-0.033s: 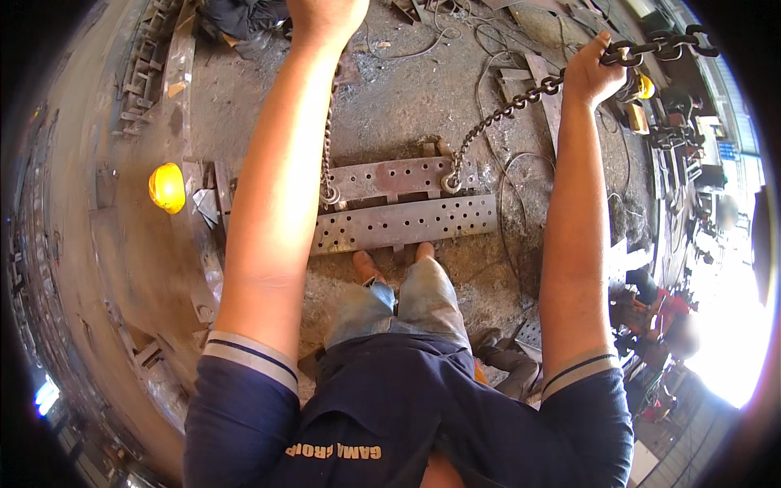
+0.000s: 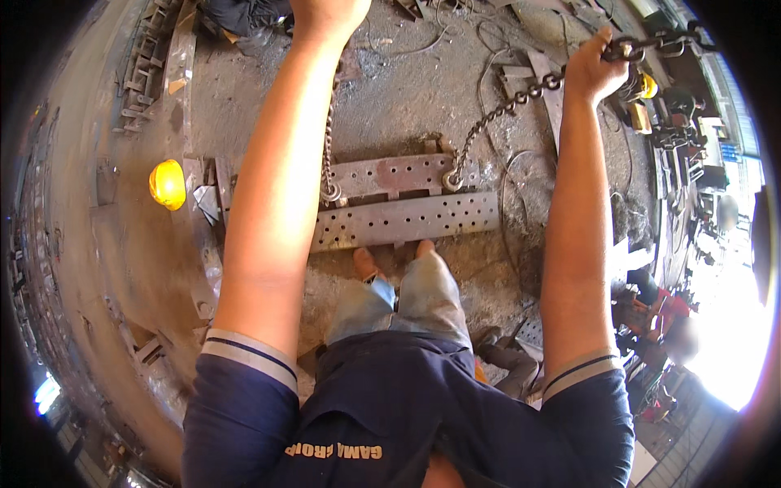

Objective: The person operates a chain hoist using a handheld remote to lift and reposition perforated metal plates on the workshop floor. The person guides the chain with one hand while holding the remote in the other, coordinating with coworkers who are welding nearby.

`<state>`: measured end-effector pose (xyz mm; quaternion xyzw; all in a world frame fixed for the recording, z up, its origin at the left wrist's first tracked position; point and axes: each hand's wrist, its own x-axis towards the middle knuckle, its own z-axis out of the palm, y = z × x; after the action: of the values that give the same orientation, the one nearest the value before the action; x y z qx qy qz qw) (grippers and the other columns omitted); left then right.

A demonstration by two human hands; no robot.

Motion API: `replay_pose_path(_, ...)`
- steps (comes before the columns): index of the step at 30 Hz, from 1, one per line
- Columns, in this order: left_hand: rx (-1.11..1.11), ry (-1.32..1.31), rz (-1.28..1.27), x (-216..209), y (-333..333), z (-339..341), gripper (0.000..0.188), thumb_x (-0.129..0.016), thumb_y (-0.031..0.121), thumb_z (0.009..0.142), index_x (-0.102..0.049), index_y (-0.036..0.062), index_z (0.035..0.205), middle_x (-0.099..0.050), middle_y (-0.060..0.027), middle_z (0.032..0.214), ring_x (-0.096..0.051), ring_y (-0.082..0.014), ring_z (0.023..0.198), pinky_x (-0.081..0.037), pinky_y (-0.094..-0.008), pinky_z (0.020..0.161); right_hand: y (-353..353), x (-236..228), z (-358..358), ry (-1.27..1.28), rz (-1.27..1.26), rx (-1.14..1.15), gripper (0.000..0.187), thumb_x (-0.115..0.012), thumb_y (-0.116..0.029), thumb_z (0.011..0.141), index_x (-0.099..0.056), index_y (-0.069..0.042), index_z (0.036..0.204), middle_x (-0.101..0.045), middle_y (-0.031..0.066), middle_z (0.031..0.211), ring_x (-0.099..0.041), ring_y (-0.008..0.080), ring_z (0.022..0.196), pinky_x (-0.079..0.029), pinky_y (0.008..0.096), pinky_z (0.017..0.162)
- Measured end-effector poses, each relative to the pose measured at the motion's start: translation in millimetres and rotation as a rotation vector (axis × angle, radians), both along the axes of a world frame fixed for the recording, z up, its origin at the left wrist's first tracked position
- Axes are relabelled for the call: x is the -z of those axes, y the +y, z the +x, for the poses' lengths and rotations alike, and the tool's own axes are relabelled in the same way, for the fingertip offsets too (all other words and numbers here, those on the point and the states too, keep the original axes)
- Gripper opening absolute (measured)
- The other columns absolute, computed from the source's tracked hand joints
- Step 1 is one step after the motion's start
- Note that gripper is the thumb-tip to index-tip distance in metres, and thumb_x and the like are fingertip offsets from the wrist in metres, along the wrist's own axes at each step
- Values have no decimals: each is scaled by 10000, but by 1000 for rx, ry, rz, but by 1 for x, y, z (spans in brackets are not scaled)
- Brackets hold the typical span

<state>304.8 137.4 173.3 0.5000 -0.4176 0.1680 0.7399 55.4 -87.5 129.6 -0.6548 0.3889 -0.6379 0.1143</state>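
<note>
High on the right, my right hand point(image 2: 595, 71) is closed round a dark steel chain point(image 2: 521, 99). From that hand the chain sags down to a hook point(image 2: 452, 180) at the right end of a rusty drilled plate point(image 2: 382, 173). A second chain point(image 2: 329, 142) drops beside my left forearm to another hook point(image 2: 329, 193) at the plate's left part. My left hand point(image 2: 332, 16) is raised at the upper edge; its fingers are cut off, so its grip is hidden. A greyer drilled plate point(image 2: 407, 220) lies nearer, just ahead of my feet.
A yellow hard hat point(image 2: 167, 185) is off to the left, near steel strips. Thin cables point(image 2: 508, 175) snake over the dirt floor on the right. Another person's legs point(image 2: 512, 366) are close behind on my right. More people and metal parts crowd the far right.
Hands and plates keep almost the same places. The chain links beyond my right hand have shifted slightly, and the view has moved a little.
</note>
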Motion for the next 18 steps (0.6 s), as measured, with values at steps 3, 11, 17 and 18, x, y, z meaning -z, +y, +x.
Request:
replay_pose_path(3, 2, 24, 51, 12, -25, -5, 279, -667, 245, 1007, -594, 95, 782, -494, 87, 602, -443, -38, 542, -334, -253, 500, -12, -2, 6, 119, -59, 41, 459, -685, -407, 931, -650, 1, 723, -680, 94, 631, -674, 229, 598, -508, 364, 552)
replay_pose_path(11, 52, 53, 56, 22, -73, -36, 312, -640, 267, 1023, -610, 80, 775, -542, 63, 638, -445, -33, 518, -329, -244, 468, -24, -6, -16, 11, 77, -15, 299, -680, -259, 976, -611, -22, 807, -568, 24, 594, -529, 137, 539, -423, 337, 532)
replay_pose_path(17, -395, -107, 85, 17, -62, -17, 347, -617, 267, 1034, -599, 64, 753, -553, 52, 660, -462, -42, 571, -347, -248, 511, -37, -11, -28, -131, 189, -326, 382, -668, -297, 1003, -551, -70, 719, -515, -32, 572, -441, 70, 506, -322, 297, 474)
replay_pose_path(18, -405, -81, 94, 16, -56, -10, 338, -616, 254, 1032, -579, 63, 754, -545, 42, 649, -463, -53, 559, -352, -254, 502, -41, -11, -26, -163, 156, -393, 401, -676, -316, 998, -548, -70, 707, -508, -34, 566, -443, 74, 513, -338, 296, 492)
